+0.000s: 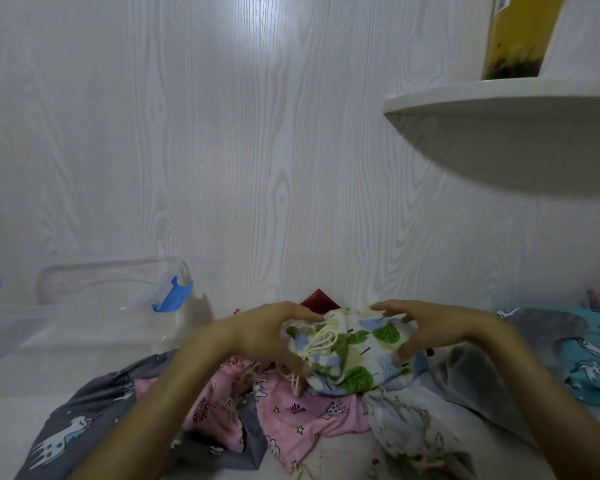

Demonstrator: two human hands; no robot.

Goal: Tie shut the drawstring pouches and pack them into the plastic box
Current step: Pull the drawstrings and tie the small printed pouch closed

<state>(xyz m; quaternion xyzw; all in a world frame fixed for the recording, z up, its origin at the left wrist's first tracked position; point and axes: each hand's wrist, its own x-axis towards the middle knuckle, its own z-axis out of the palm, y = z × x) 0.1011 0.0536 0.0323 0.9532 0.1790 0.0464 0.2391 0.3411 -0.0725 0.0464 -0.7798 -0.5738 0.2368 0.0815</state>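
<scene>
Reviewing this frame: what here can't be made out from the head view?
- Whether the leaf pouch is knotted: the left hand covers its cord end.
- Right hand grip: fingertips hidden behind the pouch.
- Inside of the plastic box: clear walls, glare, cut off by the left edge.
- Red item: mostly hidden behind the hands and pouch.

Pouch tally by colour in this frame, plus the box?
Leaf-print pouch, held in both hands: 1
Pink pouch: 1
Grey pouches: 2
Teal pouch: 1
Off-white pouch: 1
Red item, kind unclear: 1
Clear box: 1
Total: 8
</scene>
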